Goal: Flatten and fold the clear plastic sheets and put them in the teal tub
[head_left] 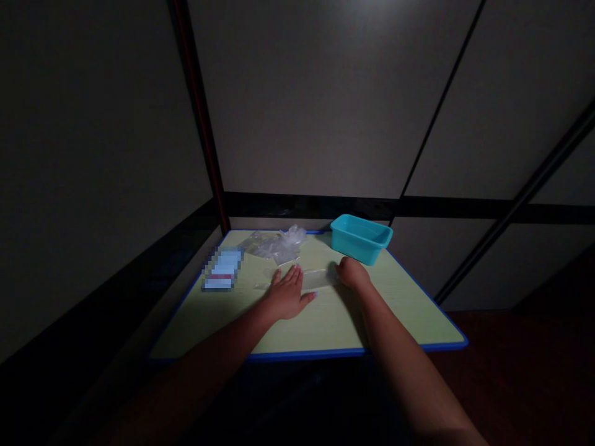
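My left hand (288, 292) lies flat on the pale green table (400, 303), fingers stretched out, pressing the left part of a clear plastic bag (316, 279). My right hand (353, 274) is curled closed at the right end of the same bag, fingers pinched on it. The bag lies flat between both hands.
A turquoise plastic tub (361, 238) stands at the far right of the table. A crumpled pile of clear plastic bags (277, 244) lies at the far middle. A blurred blue-white flat item (223, 270) sits at the left. Grey partition walls enclose the table, which has a blue rim.
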The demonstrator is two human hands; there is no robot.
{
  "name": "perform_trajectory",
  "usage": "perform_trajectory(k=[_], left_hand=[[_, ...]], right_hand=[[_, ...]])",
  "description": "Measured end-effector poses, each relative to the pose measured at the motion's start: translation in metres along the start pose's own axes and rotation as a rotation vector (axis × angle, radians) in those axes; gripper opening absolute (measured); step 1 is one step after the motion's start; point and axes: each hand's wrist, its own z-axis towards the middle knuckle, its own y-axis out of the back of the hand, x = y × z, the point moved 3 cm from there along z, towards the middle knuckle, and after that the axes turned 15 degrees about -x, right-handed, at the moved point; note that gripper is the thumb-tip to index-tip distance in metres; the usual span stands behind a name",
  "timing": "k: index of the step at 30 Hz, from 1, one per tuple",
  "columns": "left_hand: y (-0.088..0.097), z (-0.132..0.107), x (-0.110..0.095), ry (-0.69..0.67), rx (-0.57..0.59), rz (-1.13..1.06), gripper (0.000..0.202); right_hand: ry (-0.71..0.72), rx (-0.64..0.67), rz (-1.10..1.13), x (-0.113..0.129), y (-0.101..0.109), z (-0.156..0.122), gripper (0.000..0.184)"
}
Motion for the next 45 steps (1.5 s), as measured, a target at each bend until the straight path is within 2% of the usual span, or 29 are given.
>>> perform_trajectory(k=[15,28,37,45], left_hand=[[-0.003,0.001,0.001,0.012,0.004,-0.034,0.086],[-0.001,0.0,0.0,0.015,0.016,-0.065,0.085],[-0.002,0.001,0.0,0.02,0.019,-0.046,0.084],[0.006,0.003,-0.003,0.01,0.063,-0.035,0.084]], right_hand=[[0.013,-0.042,0.122,0.002,0.013,-0.002,0.028],[0.018,-0.163,0.298,0.007,0.021,-0.003,0.019],[-0.005,-0.153,0.385,0.008,0.02,-0.004,0.018],[-0.009,-0.164,0.41,0.008,0.019,-0.002,0.017]])
